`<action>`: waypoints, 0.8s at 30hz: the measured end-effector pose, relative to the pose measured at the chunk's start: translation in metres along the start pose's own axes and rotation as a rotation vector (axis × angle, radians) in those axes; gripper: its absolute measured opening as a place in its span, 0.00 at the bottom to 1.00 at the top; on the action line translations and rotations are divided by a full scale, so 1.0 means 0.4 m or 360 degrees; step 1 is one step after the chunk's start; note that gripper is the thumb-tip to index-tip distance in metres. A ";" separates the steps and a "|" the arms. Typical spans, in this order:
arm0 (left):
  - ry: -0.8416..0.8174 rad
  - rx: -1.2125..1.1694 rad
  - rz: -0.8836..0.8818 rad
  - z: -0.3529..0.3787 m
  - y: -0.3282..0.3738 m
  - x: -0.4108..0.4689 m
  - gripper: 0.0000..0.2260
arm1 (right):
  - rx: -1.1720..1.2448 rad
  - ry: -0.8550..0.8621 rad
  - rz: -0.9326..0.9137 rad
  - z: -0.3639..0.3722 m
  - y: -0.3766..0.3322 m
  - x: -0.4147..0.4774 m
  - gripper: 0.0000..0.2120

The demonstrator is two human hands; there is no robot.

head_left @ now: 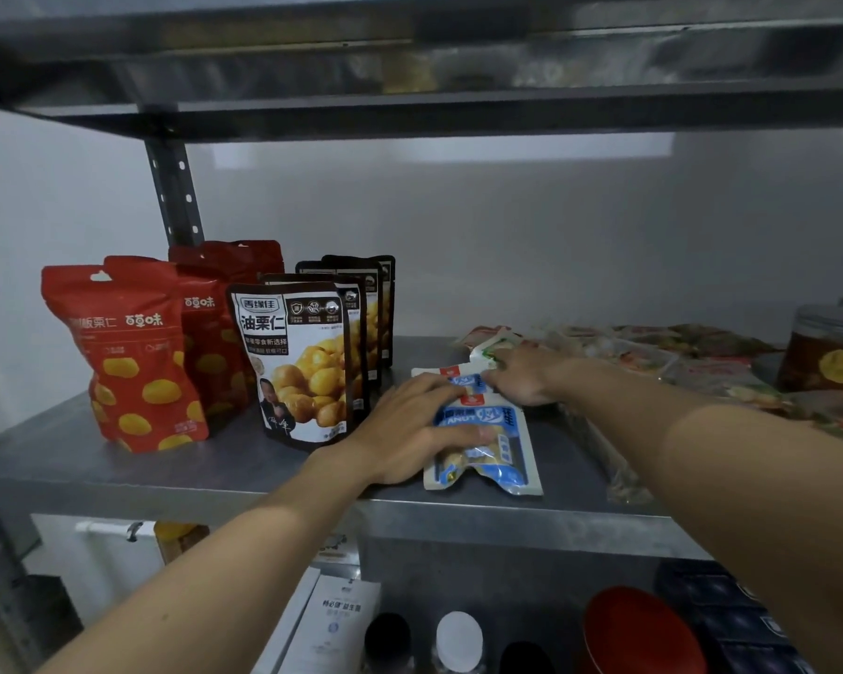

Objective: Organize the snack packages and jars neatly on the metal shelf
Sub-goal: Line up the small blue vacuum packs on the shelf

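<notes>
Metal shelf (118,474), middle tier, as you see it from the head camera.

Item: red chestnut pouches (132,362), standing upright at the left end, one in front and others behind it by the upright post (174,187).

Item: dark chestnut pouches (303,362), a front-to-back row just right of the red ones, all upright, yellow kernels printed on the faces.

Item: blue-and-white peanut packet (492,445), lying flat near the front edge, just right of the dark row. Your left hand (410,430) lies palm-down across its left side, fingers spread flat on it (pressing rather than pinching; nothing is clamped).

Item: second blue-and-white packet (458,377), flat, directly behind the first and partly under your hands.

Item: white-and-green packet (487,355), flat, further back. Your right hand (526,377) rests on this and on the second packet, fingers extended; whether they curl round an edge you cannot tell.

Item: heap of clear-wrapped snack packets (702,367), lying loose across the right half.

Item: jar with a silver lid (828,352), far right, upright, yellow label.

Lower tier (dim): bottles (458,642), a white box (337,620), a red round lid (643,634).
</notes>
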State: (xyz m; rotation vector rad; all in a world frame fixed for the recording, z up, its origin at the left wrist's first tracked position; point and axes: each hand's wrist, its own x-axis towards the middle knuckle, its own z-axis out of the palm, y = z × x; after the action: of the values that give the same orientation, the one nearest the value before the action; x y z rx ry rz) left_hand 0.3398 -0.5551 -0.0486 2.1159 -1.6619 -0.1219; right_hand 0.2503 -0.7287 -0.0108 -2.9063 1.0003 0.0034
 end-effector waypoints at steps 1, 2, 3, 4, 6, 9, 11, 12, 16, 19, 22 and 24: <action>-0.0001 -0.0030 0.0013 0.000 -0.001 -0.001 0.45 | 0.0029 -0.0038 -0.0005 0.004 -0.002 0.005 0.27; -0.0006 -0.0040 0.0022 -0.001 -0.001 -0.003 0.44 | 0.0045 -0.0052 -0.0015 0.007 -0.004 0.007 0.26; -0.0010 -0.0042 0.0028 -0.001 -0.001 -0.003 0.44 | 0.0043 -0.0046 -0.0017 0.008 -0.007 0.011 0.26; -0.0011 -0.0040 0.0029 -0.002 -0.001 -0.003 0.44 | 0.0021 -0.0029 -0.0005 0.007 -0.008 0.010 0.26; -0.0006 -0.0041 0.0038 -0.002 -0.002 -0.002 0.45 | 0.0002 0.0017 -0.0006 0.001 -0.010 0.007 0.26; 0.0004 -0.0033 0.0075 -0.003 -0.001 -0.003 0.44 | 0.0085 0.0099 -0.0032 -0.009 -0.011 0.008 0.24; 0.0015 -0.0033 0.0103 -0.003 0.002 -0.007 0.44 | 0.0109 0.0143 -0.0035 -0.012 -0.015 0.013 0.24; 0.0015 -0.0032 0.0109 -0.004 0.003 -0.008 0.43 | 0.0109 0.0110 -0.0025 -0.011 -0.021 0.013 0.24; 0.0038 0.0005 0.0112 0.005 -0.006 -0.004 0.41 | 0.0055 -0.0020 0.0019 -0.004 -0.043 0.010 0.28; 0.0038 0.0008 0.0097 0.008 -0.009 0.000 0.42 | 0.0095 0.0024 -0.0026 -0.011 -0.044 0.003 0.26; 0.0068 -0.0099 0.0015 0.003 -0.002 -0.005 0.40 | 0.0139 0.0244 -0.0047 -0.021 -0.036 -0.011 0.22; 0.0149 -0.0264 -0.0103 -0.003 0.006 -0.008 0.35 | 0.0160 0.0466 -0.0042 -0.033 -0.031 -0.025 0.17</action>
State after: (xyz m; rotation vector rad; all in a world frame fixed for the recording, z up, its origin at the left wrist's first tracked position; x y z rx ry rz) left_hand 0.3371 -0.5520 -0.0471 2.0197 -1.4775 -0.1721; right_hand 0.2497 -0.7137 0.0033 -2.8806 0.9660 -0.4722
